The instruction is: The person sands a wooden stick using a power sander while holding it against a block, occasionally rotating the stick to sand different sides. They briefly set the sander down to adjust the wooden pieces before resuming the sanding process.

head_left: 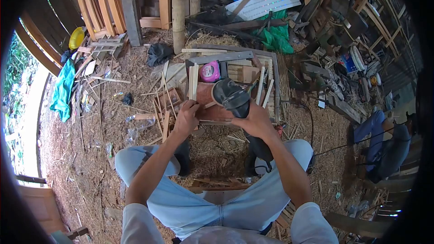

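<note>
My right hand (257, 121) is wrapped round the body of a black angle grinder (233, 99), whose round head faces left over a reddish-brown board (205, 91). The fingers of my left hand (186, 116) are closed in a pinch at the board's near left edge. From them a short, thin wooden strip (209, 105) points toward the grinder's disc; whether the two touch I cannot make out. Pale wooden sticks (193, 81) lie just beyond my left fingertips. A pink tape measure (210, 71) rests behind the board.
A low wooden bench (271, 65) carries more pale sticks (261, 86). Wood offcuts (166, 124) lie to its left on a shaving-strewn floor (101, 153). A black cable (313, 126) runs along the right. Another person (391, 147) sits at far right.
</note>
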Motion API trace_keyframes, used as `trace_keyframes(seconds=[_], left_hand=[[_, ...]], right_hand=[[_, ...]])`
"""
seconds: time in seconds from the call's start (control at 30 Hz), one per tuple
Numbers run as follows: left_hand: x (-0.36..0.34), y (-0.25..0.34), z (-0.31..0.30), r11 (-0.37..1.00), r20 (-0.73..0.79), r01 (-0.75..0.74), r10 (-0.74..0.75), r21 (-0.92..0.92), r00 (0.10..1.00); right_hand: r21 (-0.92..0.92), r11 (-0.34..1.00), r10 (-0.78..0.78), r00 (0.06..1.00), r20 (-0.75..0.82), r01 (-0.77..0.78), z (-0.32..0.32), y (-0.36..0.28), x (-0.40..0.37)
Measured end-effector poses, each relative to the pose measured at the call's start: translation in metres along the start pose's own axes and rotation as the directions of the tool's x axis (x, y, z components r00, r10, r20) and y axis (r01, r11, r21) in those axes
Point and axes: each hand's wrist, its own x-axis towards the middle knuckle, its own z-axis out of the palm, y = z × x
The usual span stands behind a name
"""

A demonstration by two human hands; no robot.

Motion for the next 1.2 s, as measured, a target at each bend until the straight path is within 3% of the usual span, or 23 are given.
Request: trace_keyframes(seconds=[0.23,0.37,0.53,0.73,1.0,1.2], left_hand=[[0.000,-0.004,-0.001,0.999,0.054,0.033,-0.031,-0.038,0.998],[0.002,-0.002,-0.004,0.998,0.055,-0.021,0.024,-0.053,0.998],[0.000,-0.004,-0.001,0.986,0.084,0.063,-0.051,-0.157,0.995],[0.005,0.003,-0.003,0.987,0.063,0.068,-0.059,-0.147,0.996],[0.004,0.005,-0.006,0.987,0.081,0.056,-0.044,-0.152,0.996],[0.002,0.002,-0.004,0.991,0.063,0.045,-0.037,-0.124,0.997]], right_hand=[[-0.024,1.000,0.003,0.999,0.043,-0.002,0.011,0.001,-0.001],[-0.039,0.999,-0.021,1.000,0.022,0.022,0.016,0.008,0.002],[-0.033,0.999,-0.023,1.000,0.009,0.023,0.011,0.015,0.004],[-0.058,0.998,-0.034,0.998,-0.059,0.030,0.000,0.028,0.005],[-0.016,0.990,0.141,0.989,-0.039,-0.142,-0.017,0.041,0.018],[-0.025,0.991,0.131,0.986,-0.101,-0.134,-0.034,0.033,0.023]])
